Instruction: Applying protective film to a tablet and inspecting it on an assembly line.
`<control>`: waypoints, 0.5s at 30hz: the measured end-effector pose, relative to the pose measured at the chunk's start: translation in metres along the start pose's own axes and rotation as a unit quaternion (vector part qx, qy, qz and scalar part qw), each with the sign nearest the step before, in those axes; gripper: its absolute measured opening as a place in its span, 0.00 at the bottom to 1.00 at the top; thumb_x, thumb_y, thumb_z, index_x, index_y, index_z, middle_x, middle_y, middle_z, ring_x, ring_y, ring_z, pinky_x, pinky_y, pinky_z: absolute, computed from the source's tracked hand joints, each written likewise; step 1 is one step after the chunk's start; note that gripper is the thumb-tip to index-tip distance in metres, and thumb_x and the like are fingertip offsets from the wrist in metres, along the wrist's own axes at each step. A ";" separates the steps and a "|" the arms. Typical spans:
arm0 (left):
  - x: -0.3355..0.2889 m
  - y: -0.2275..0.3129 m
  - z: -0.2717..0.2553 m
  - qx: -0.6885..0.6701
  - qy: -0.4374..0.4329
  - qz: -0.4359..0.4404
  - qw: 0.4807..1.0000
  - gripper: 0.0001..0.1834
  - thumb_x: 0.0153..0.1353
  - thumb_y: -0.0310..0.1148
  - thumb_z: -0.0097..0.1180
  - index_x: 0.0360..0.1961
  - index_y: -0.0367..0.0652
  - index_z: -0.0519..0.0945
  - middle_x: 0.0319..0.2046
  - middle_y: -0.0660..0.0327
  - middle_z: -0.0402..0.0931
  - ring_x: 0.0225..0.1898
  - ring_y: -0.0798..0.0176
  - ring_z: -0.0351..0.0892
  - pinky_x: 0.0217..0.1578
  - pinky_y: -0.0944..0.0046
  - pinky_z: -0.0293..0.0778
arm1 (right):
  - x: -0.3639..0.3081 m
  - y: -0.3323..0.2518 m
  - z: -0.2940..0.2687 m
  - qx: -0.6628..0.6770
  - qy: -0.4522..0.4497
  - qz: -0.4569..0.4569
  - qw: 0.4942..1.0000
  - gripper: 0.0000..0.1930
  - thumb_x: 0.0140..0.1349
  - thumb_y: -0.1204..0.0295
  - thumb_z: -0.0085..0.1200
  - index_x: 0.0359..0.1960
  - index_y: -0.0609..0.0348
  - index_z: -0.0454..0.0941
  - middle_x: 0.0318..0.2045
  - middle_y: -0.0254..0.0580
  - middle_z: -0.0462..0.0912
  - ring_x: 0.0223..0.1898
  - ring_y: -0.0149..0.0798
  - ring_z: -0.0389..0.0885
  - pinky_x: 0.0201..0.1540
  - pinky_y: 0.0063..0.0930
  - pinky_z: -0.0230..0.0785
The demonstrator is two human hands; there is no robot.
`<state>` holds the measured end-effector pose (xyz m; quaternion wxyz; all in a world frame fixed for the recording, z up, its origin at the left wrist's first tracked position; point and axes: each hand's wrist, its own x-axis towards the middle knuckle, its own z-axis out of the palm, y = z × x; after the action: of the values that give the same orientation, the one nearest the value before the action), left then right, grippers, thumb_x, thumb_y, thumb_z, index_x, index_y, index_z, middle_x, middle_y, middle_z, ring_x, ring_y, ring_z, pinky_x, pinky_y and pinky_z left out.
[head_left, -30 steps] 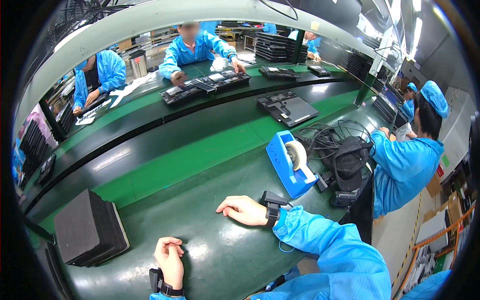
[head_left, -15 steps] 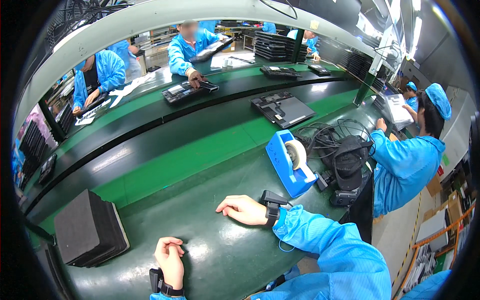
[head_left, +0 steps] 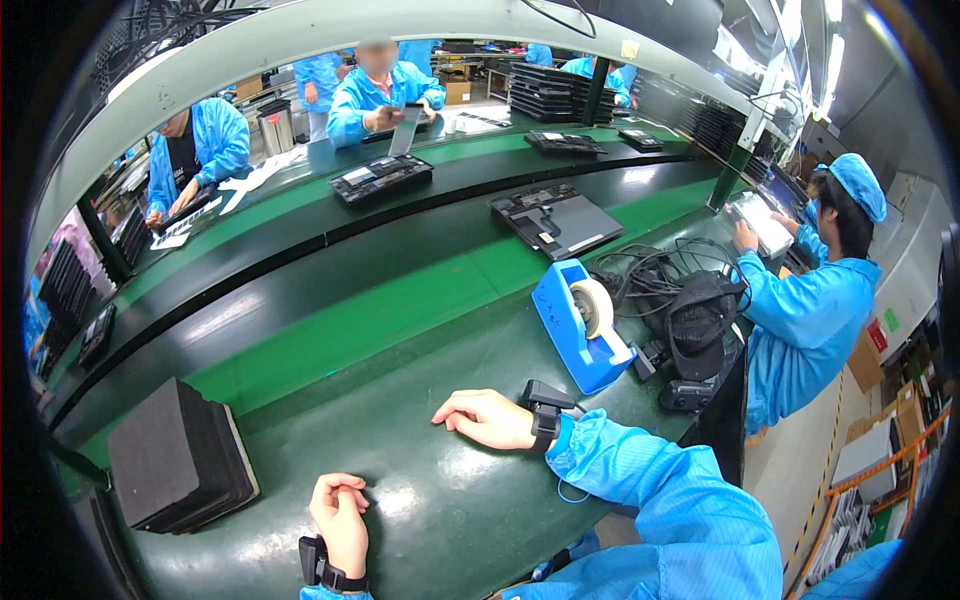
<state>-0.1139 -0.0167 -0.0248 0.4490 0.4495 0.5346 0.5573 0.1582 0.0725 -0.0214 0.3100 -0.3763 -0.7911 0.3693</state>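
My left hand (head_left: 342,522) rests on the green worktop at the lower middle, its fingers loosely curled and holding nothing. To its upper right lies my right hand (head_left: 488,418), fingers slightly bent and apart, also holding nothing. Each wrist wears a black strap with a small black device (head_left: 546,398). Left of my left hand sits a stack of black foam blocks (head_left: 175,455). A blue tape dispenser (head_left: 583,330) with a roll of pale tape (head_left: 592,308) stands beyond my right hand. Neither hand touches these things.
On the conveyor lie an opened laptop base (head_left: 558,222) and other black units (head_left: 382,180). Black cables and a black cap (head_left: 695,320) are heaped right of the dispenser. A co-worker (head_left: 815,300) in blue stands at the right; others work across the line. A metal beam (head_left: 330,40) crosses overhead.
My hands have stayed put. The opened laptop base has shifted slightly left. The co-worker opposite now holds up a thin panel above the belt; the one at the right has raised the pale packet.
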 end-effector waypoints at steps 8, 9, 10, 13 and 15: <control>-0.001 0.000 0.000 0.001 0.000 -0.001 1.000 0.09 0.59 0.17 0.39 0.33 0.36 0.74 0.28 0.60 0.76 0.22 0.74 0.70 0.23 0.75 0.65 | -0.001 -0.002 0.000 0.003 0.003 0.002 1.000 0.11 0.57 0.78 0.45 0.40 0.62 0.78 0.31 0.41 0.79 0.34 0.38 0.79 0.40 0.29 0.72; -0.001 -0.001 0.000 0.002 0.000 -0.002 1.000 0.09 0.59 0.17 0.39 0.33 0.36 0.74 0.29 0.60 0.76 0.22 0.74 0.70 0.23 0.75 0.65 | -0.001 -0.003 0.000 0.004 0.002 0.004 1.000 0.11 0.57 0.78 0.45 0.40 0.62 0.78 0.31 0.41 0.79 0.34 0.37 0.79 0.40 0.29 0.72; -0.001 -0.001 0.000 0.003 0.000 -0.002 1.000 0.09 0.59 0.17 0.39 0.33 0.36 0.73 0.29 0.60 0.76 0.22 0.74 0.70 0.23 0.75 0.65 | -0.001 -0.002 0.000 0.005 0.001 0.006 1.000 0.11 0.57 0.78 0.45 0.40 0.62 0.78 0.31 0.41 0.79 0.34 0.37 0.79 0.40 0.28 0.72; 0.000 -0.002 0.000 0.004 -0.005 0.003 1.000 0.09 0.59 0.17 0.39 0.33 0.36 0.73 0.29 0.60 0.76 0.22 0.74 0.70 0.23 0.75 0.65 | -0.001 -0.002 -0.001 0.004 -0.005 0.013 1.000 0.11 0.57 0.78 0.45 0.40 0.62 0.78 0.31 0.41 0.79 0.34 0.37 0.79 0.39 0.28 0.72; -0.001 -0.001 0.000 0.009 -0.008 0.004 1.000 0.09 0.59 0.17 0.39 0.33 0.36 0.73 0.29 0.60 0.76 0.22 0.74 0.70 0.23 0.75 0.66 | -0.001 -0.003 -0.002 0.007 -0.004 0.011 1.000 0.12 0.57 0.79 0.45 0.40 0.62 0.78 0.31 0.41 0.79 0.34 0.37 0.79 0.39 0.28 0.72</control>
<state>-0.1133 -0.0173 -0.0257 0.4473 0.4600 0.5338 0.5508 0.1584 0.0711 -0.0180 0.3048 -0.3816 -0.7857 0.3797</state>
